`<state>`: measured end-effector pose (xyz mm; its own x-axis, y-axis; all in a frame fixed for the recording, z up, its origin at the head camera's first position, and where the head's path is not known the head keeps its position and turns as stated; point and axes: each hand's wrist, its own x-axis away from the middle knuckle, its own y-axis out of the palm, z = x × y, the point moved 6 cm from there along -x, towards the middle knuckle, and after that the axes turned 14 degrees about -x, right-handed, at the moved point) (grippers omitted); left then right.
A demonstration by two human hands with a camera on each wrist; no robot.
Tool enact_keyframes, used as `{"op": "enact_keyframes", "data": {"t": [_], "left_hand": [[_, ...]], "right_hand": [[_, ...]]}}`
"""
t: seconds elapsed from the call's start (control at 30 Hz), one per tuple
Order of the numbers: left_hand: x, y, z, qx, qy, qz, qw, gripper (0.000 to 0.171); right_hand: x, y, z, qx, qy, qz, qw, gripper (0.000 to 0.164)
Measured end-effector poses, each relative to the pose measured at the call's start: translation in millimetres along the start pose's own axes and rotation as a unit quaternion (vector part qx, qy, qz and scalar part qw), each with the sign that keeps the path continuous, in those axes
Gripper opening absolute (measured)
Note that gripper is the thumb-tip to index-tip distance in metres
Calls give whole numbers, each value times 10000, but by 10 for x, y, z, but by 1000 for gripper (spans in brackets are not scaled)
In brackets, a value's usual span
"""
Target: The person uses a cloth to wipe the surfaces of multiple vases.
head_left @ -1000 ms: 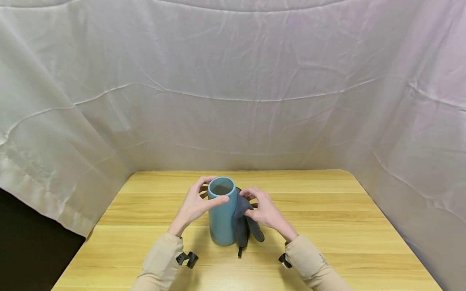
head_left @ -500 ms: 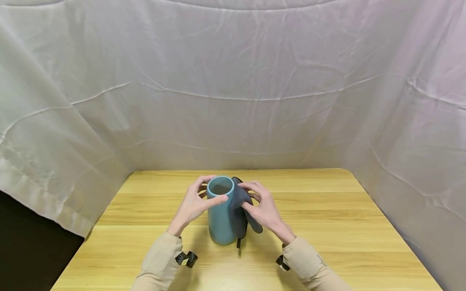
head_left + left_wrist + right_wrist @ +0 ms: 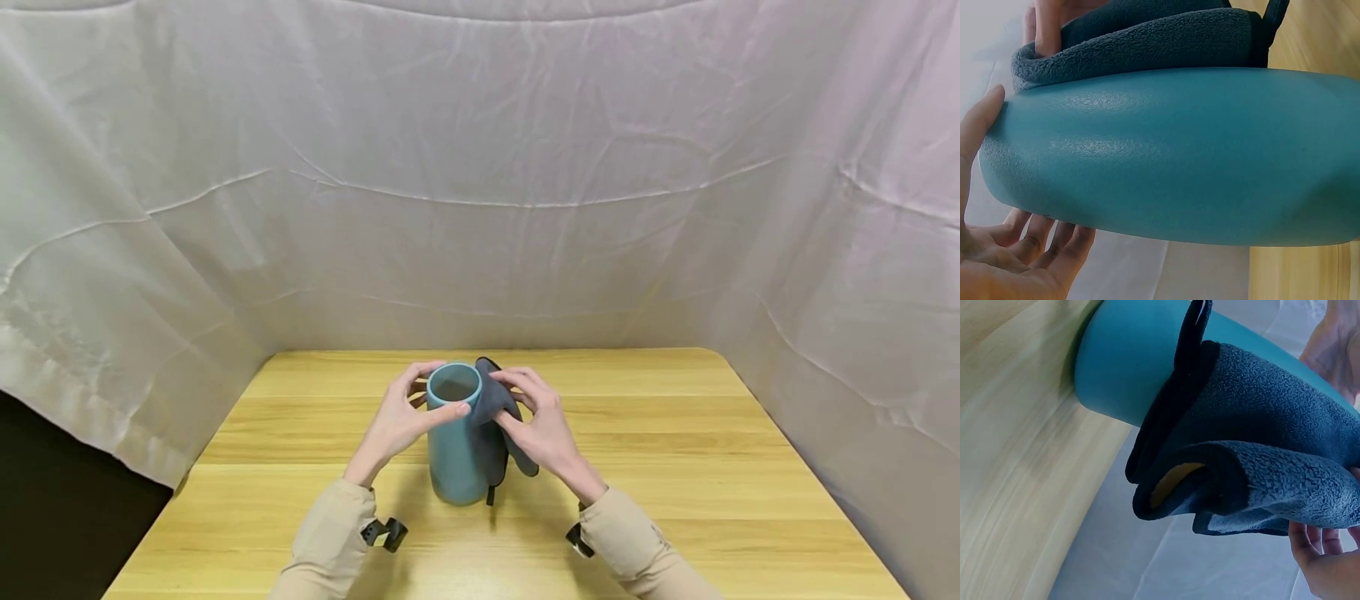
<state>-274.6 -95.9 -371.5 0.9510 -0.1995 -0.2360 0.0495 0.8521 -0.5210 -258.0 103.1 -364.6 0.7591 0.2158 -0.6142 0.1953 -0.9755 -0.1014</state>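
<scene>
A tall teal vase [image 3: 456, 462] with a round open mouth stands upright on the wooden table. My left hand [image 3: 399, 423] grips it near the rim, thumb in front and fingers round the far left side. Against the vase's right side hangs a dark grey cloth [image 3: 491, 450] with black edging and a small black loop. My right hand [image 3: 542, 423] pinches the upper part of this cloth between thumb and fingers. In the right wrist view the fuzzy cloth [image 3: 1272, 406] droops in folds beside the vase [image 3: 1129, 362]. The left wrist view shows the cloth [image 3: 1147, 50] lying along the vase wall.
The wooden table [image 3: 675, 475] reaches out to both sides. Pale fabric [image 3: 480, 250] hangs behind and along the sides. A dark area [image 3: 67, 500] lies beyond the table at the left.
My right hand has lifted the cloth a little up and to the left along the vase's side, so its lower edge and loop hang higher. The left hand keeps its grip.
</scene>
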Motion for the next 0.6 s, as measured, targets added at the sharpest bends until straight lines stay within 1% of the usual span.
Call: {"op": "enact_keyframes", "data": {"t": [0.17, 0.27, 0.43, 0.6], "left_hand": [[0, 3, -5, 15, 21, 7, 10000, 62], [1, 2, -6, 17, -7, -4, 10000, 62], [4, -1, -8, 14, -76, -37, 10000, 63], [-1, 2, -9, 7, -90, -31, 10000, 64]], "right_hand": [[17, -14, 48, 118, 184, -123, 9997, 39], [43, -23, 109, 322, 440, -298, 9981, 40], [76, -30, 216, 758, 905, -635, 9910, 42], [95, -28, 268, 930, 1188, -876, 9847, 40]]}}
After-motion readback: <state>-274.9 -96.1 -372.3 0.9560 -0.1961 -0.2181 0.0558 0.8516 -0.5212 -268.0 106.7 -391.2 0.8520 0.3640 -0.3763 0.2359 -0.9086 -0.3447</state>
